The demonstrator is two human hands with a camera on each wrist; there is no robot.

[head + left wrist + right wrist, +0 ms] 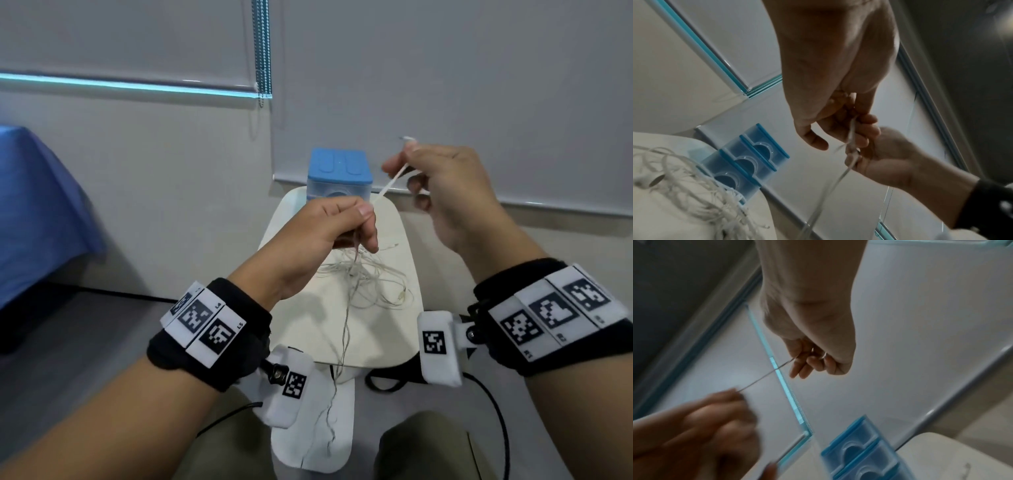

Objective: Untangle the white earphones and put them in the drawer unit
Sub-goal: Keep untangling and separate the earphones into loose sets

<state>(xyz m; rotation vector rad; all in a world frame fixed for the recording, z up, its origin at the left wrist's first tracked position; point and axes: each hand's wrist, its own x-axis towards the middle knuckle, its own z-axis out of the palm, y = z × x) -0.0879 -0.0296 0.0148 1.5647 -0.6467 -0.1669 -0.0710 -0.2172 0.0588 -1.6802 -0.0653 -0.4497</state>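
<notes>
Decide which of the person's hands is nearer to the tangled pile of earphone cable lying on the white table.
Left. The left hand hangs directly over the tangled pile, pinching strands rising from it. The right hand is higher and off to the right, pulling one strand taut.

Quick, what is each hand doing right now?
Left hand: pinching the white earphone cable.
Right hand: pinching the same cable near its plug end.

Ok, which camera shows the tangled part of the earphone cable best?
The head view: the tangle lies in full on the white table, hanging from the left hand. The left wrist view shows it blurred at the frame's edge; the right wrist view misses it.
</notes>
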